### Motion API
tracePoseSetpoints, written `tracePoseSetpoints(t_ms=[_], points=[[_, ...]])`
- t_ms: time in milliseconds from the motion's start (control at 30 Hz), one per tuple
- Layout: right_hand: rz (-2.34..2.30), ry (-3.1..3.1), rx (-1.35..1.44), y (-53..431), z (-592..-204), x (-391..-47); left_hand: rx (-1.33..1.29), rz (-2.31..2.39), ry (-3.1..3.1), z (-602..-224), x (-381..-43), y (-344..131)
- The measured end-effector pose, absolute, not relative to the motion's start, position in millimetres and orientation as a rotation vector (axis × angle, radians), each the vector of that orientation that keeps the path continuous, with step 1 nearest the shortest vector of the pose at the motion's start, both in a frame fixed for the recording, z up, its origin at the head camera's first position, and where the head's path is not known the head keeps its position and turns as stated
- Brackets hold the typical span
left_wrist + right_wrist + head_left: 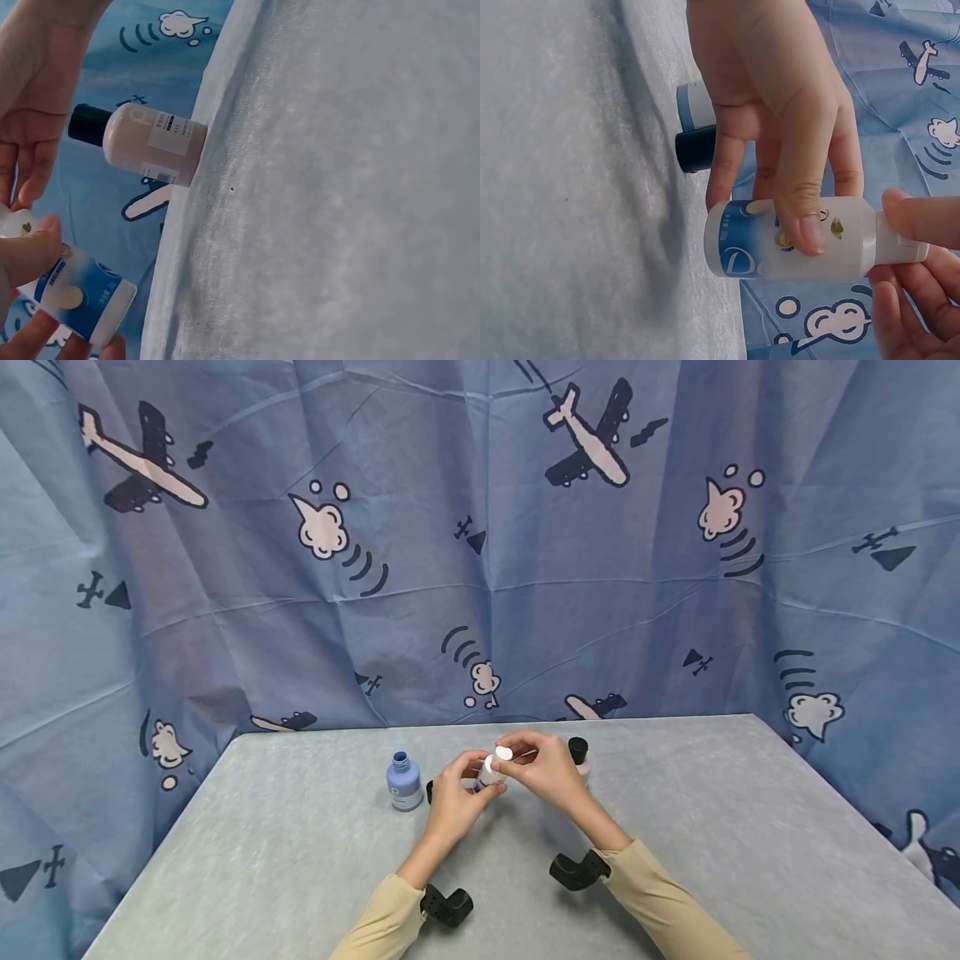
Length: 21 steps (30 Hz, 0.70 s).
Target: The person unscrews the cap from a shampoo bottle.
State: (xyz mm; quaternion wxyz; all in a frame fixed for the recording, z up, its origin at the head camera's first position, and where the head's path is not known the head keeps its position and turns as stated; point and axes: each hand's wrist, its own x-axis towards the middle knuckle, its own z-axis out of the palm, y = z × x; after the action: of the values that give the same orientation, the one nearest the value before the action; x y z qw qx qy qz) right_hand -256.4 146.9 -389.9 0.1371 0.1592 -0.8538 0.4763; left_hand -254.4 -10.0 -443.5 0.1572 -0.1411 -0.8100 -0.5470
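Note:
My left hand (455,797) grips a small white-and-blue plastic bottle (795,240) around its body, thumb on the near side, and holds it tilted above the table. At its top end, my right hand (551,772) pinches the white cap (901,241) between thumb and fingers. The cap is at the bottle's neck; whether it is threaded on cannot be told. In the left wrist view the bottle's blue label and white base show, with the left thumb (34,251) across it. The cap end is mostly hidden there.
Left of the hands stands a blue bottle (405,785) with its neck uncovered. A black cap (696,148) lies beside it, partly behind the left hand. A pale pink bottle (154,142) with a black cap stands behind the right hand. A patterned blue curtain (480,543) hangs behind the table.

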Motion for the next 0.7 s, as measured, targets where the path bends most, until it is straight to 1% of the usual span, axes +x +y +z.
tracePoseSetpoints(t_ms=[700], points=[[1.412, -2.456, 0.525, 154.1, -396.0, -258.9, -0.555, -1.606, -2.401, -445.0, -252.1, -11.9]])
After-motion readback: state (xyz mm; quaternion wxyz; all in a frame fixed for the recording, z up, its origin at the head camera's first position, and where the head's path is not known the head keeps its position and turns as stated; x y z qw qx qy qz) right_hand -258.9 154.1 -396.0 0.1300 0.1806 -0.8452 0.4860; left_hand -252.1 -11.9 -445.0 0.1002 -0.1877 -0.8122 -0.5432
